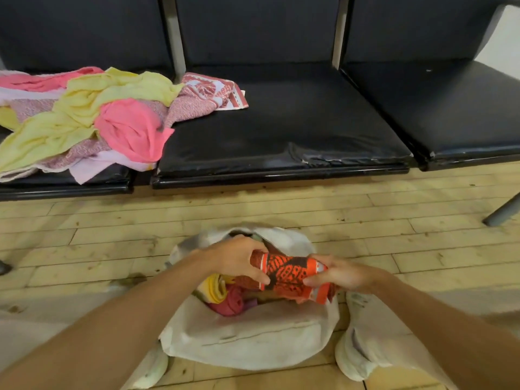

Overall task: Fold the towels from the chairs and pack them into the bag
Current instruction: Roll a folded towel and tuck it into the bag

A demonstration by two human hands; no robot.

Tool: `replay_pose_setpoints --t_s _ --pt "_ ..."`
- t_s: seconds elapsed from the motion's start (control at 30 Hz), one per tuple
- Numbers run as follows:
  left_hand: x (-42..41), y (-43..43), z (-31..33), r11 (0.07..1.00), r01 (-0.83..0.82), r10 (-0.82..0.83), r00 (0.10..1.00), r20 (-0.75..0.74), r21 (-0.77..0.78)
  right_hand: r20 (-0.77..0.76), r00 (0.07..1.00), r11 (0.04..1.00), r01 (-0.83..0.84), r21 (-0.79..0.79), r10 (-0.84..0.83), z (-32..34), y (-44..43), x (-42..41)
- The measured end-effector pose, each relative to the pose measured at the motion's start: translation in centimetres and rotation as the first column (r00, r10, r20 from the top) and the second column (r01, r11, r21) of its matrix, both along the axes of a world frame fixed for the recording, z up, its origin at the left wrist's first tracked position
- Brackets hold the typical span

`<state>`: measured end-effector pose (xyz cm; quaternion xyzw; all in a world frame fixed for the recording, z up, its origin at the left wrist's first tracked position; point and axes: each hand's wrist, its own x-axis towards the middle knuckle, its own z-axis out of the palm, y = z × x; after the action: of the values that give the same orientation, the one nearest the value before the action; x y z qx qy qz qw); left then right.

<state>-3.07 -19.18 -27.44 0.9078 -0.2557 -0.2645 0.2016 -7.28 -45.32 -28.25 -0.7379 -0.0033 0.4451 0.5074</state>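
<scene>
Rolled orange patterned towel (pixel 291 277) above open white bag (pixel 253 339), loose towels (pixel 84 119) heaped on chairs (pixel 281 130)

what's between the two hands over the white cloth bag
In the head view, a rolled orange and black patterned towel fills the gap: the left hand grips one end, the right hand the other, over the white cloth bag.

A row of three black padded chairs (pixel 281 122) stands side by side across the back. Grey metal posts (pixel 176 38) show between the backrests. The front edge of the middle seat cushion (pixel 309 160) is cracked and worn. At the right a grey metal leg (pixel 503 212) slants down to the floor (pixel 365 209), which is pale yellowish wooden boards, scuffed and speckled with dirt. A patch of pale wall (pixel 506 43) shows at the upper right. The light is soft and even.
</scene>
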Motion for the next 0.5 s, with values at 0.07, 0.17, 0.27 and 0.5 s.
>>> replay_pose_setpoints --t_s 0.07,0.17,0.27,0.5 --pt "1.2 0.5 0.1 0.984 -0.09 0.125 0.963 0.238 -0.152 -0.027 0.994 0.992 0.108 0.069 -0.107 -1.7 0.1 -0.1" --pt "3.7 1.3 -1.1 0.999 -0.038 0.048 0.841 0.54 -0.03 -0.041 0.967 0.954 0.255 0.154 -0.252 -3.8 1.1 -0.3" --pt "5.7 1.0 -1.5 0.981 -0.033 -0.056 0.894 0.444 0.189 -0.029 0.927 0.915 0.375 0.147 -0.375 -4.6 2.1 -0.1" --pt "8.5 1.4 -3.5 0.966 0.027 -0.066 0.988 0.141 0.258 0.099 0.855 0.86 0.505 0.069 -0.51 -5.4 3.7 -0.2"
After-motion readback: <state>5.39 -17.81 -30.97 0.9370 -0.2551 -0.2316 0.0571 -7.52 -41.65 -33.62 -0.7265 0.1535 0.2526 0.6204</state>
